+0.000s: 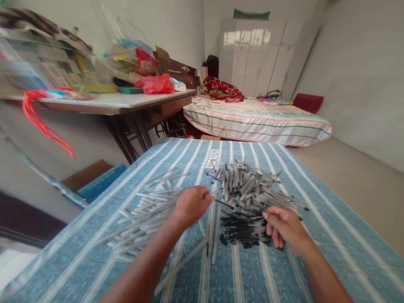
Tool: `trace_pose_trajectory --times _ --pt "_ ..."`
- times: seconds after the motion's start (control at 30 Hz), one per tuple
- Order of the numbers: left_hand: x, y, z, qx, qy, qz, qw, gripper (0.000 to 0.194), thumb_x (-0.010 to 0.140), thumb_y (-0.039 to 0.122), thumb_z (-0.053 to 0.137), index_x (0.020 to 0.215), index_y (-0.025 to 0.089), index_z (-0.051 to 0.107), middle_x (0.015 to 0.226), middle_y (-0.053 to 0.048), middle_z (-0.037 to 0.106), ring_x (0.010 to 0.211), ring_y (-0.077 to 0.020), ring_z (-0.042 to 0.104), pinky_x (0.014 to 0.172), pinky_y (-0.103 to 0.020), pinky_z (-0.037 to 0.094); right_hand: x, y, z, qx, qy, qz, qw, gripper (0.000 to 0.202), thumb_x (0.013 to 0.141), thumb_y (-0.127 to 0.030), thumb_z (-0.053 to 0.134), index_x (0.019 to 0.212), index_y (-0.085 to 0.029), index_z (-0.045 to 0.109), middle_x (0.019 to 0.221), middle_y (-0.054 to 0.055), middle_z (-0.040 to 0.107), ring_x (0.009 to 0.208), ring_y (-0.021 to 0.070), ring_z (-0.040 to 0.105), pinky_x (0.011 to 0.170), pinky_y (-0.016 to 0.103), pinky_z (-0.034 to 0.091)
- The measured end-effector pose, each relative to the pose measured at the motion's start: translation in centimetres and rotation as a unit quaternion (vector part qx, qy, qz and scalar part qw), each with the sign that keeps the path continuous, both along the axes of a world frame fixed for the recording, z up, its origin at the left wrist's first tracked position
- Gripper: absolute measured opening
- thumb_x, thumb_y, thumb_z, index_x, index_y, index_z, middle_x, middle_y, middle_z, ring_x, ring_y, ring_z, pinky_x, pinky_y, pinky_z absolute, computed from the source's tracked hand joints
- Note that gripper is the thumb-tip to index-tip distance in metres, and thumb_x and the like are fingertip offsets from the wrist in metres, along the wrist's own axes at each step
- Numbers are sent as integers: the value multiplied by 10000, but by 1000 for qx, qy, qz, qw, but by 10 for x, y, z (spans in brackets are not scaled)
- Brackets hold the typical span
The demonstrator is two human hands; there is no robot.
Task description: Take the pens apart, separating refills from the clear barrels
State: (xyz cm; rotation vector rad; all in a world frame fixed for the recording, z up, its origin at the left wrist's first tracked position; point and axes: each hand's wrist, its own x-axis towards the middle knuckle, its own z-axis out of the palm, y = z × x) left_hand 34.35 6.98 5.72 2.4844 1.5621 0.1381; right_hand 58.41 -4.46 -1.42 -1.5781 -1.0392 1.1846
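Observation:
My left hand (192, 205) is closed on a thin dark-tipped pen refill (224, 203) that points right, between two piles. Under and left of it lies a pile of translucent white pen tubes (142, 223). My right hand (282, 227) has its fingers pinched together at the right end of a pile of black pen parts (243, 227); what it holds, if anything, is too small to make out. Behind it spreads a heap of grey-white pens with dark tips (249, 185). A few long tubes (186, 263) lie near the middle front.
A blue striped cloth (315, 210) covers the table. A "With love" label (212, 159) is at its far part. At the left stands a desk (126, 101) with bags and boxes. Behind are a bed (252, 118) and a wardrobe (252, 54).

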Motion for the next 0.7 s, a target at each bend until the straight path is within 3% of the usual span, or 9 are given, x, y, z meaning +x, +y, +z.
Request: trace_pose_trajectory --times 0.13,0.27,0.57,0.7 --pt "52 5 -24 -7 -6 34 999 362 811 406 393 806 144 643 845 -145 654 836 -276 614 701 -346 440 -3 0 2 22 -10 -2 1000 395 738 -544 530 625 -170 469 394 -62 517 233 65 449 244 127 278" --pt "74 13 -40 -5 -6 72 997 366 798 373 420 888 99 646 908 -207 648 898 -306 610 733 -370 449 -4 1 3 34 -18 -9 999 377 759 -519 522 631 -167 475 431 -58 530 243 56 448 253 124 283" --pt "75 10 -40 -6 -22 134 991 279 763 218 433 837 86 668 862 -192 664 855 -281 623 726 -333 446 -4 1 1 52 -36 -7 998 313 794 -457 508 688 -164 484 493 -49 550 266 58 453 278 133 291" --pt "59 -3 -34 -12 -70 121 990 289 788 277 425 734 121 662 734 -108 657 768 -219 613 672 -267 423 -12 1 1 125 -93 -58 986 257 812 -410 494 850 -161 544 517 -45 549 286 73 458 300 164 328"
